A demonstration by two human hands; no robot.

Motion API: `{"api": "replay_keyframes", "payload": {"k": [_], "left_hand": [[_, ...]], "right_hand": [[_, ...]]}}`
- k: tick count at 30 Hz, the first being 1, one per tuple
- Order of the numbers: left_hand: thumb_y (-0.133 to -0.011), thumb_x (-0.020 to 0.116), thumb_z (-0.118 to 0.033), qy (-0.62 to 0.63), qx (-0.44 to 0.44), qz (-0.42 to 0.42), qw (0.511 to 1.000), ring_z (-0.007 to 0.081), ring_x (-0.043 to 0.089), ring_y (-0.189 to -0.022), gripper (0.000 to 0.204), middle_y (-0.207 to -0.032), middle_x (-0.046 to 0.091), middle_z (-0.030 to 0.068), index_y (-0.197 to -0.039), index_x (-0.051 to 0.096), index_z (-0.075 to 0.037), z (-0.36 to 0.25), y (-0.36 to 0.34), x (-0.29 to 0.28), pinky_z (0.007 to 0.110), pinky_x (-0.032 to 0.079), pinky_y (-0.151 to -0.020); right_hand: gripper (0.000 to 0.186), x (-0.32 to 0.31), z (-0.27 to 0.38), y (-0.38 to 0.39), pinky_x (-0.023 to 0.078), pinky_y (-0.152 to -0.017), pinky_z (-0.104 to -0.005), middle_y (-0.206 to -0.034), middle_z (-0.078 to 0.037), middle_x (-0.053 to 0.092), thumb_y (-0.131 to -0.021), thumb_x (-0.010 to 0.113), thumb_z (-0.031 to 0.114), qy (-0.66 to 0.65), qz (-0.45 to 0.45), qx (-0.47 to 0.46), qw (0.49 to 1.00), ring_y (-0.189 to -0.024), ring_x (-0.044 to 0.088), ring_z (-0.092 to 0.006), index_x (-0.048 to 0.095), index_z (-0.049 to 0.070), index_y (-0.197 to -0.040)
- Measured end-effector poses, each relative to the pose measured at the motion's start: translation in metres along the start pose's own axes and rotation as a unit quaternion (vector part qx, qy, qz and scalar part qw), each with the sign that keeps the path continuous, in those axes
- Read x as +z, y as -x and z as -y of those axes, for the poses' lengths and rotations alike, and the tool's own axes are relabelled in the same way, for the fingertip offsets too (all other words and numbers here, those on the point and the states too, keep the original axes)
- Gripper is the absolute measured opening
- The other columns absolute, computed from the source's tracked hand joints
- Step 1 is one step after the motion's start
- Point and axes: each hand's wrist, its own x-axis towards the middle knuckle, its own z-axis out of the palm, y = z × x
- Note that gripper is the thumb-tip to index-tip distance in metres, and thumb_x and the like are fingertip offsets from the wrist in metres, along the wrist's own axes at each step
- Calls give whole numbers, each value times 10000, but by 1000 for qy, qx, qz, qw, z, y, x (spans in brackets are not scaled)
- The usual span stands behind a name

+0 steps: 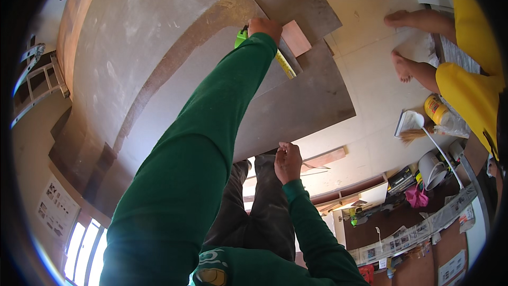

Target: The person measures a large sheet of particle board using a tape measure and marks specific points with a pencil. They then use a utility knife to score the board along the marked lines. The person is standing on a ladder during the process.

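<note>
My left hand (265,29) reaches out over a large grey sheet (307,92) and is closed on a tape measure. The bright green case of the tape measure (241,37) shows beside the sleeve; its yellow blade (286,64) comes out on the other side of the wrist, lying along a narrow strip's end. Touching that strip is a small pinkish wood block (297,38). My right hand (288,163) hangs near the sheet's close edge, its fingers curled into a pinch. Whatever those fingers hold, if anything, is too small to make out.
A brown curved strip (174,58) crosses the sheet. At right another person's yellow trousers (468,92) and bare feet show, near a yellow tub (436,109), a dustpan (410,122) and a white bucket (432,170). A ladder (45,82) stands at far left.
</note>
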Motion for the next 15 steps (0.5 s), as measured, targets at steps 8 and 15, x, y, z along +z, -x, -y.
{"api": "replay_keyframes", "payload": {"k": [8, 15], "left_hand": [[-826, 793, -311, 6, 1, 16, 1000, 250, 733, -1010, 247, -1026, 765, 46, -1027, 780, -169, 3, -8, -1, 345, 573, -800], [-905, 692, -273, -5, 27, 41, 999, 259, 711, -1071, 247, -1118, 748, 33, -1115, 752, -159, 7, -1, -4, 398, 559, -837]], "right_hand": [[454, -10, 4, -23, 486, -742, -308, -756, -48, 553, -1032, 522, 438, -209, 0, 182, 961, -720, 556, -145, 662, 9, -1074], [426, -34, 39, -72, 479, -617, -290, -814, -28, 558, -1031, 485, 384, -420, -66, 199, 883, -654, 521, -124, 662, -4, -1024]]}}
